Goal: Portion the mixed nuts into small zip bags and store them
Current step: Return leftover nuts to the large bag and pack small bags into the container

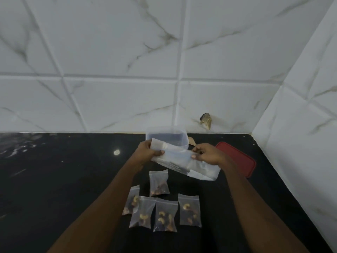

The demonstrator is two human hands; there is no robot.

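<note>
Black table [73,179], lower centre: five clear zip bags [165,215] filled, unstored; my left fingers [160,152] and right fingers [194,156] pinch a frosted plastic pouch [182,162].

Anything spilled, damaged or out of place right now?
No nuts spilled. The five filled small bags lie on the counter, the two leftmost overlapping. Only oddity: a broken, stained hole low in the wall tile, right of the clear container.

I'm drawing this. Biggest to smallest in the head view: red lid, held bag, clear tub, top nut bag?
1. Held bag
2. Red lid and clear tub: about alike, partly hidden
3. Top nut bag
</note>
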